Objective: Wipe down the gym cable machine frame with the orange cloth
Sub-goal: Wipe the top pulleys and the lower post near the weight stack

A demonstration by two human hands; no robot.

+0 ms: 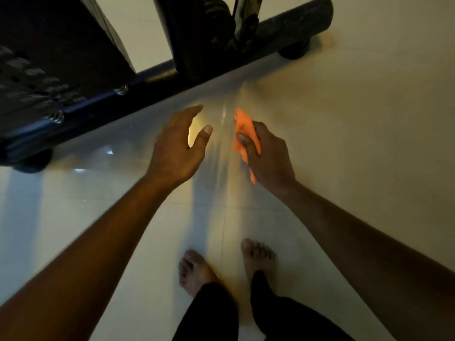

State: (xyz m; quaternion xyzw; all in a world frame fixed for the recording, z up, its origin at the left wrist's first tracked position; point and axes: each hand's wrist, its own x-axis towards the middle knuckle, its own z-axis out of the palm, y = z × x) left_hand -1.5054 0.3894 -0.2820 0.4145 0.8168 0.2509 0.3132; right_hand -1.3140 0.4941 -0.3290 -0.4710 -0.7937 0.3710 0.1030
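My right hand (267,156) grips the orange cloth (243,134); my left hand (178,148), at its nine o'clock, hangs slack-fingered, below the machine frame (157,77).

left hand (181,146): fingers relaxed, holding nothing | right hand (267,153): gripping cloth (246,136)

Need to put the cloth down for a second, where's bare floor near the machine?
Bare tiled floor lies right of the right hand holding the orange cloth, bordered above by the base bar. Another free patch lies between the hands and the bare feet. Upper left is crowded by the weight stack.
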